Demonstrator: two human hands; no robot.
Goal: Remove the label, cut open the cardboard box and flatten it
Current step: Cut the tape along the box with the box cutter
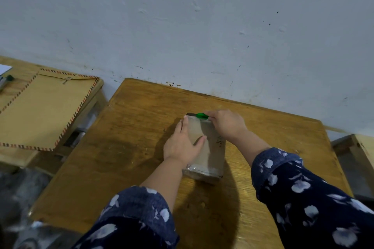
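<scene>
Cutting is the step in hand, by my reading: the right hand [226,125] grips a green cutter [202,115], its fingers curled round it, and the tool sits at the far top edge of the box [210,153], at about 12 o'clock on the carton. The left hand [182,143] lies flat on the box's left side, fingers [185,125] straight along the 10 o'clock edge and thumb spread across the top, steadying it. The box lies near the middle of the surface [131,137], long side running away from the person, with clear tape shining across both its near and far ends. No label shows on the visible faces; whether one remains underneath I cannot tell.

Next, I judge, the blade needs drawing along the taped seam while the left hand keeps clear of its line.

Worn, brown and wooden, the surface is pushed against a scuffed pale-blue wall [182,26]. At 9 o'clock a second wooden stand carries a large brown envelope [44,111] with a striped border. Floral sleeves cover both forearms.
</scene>
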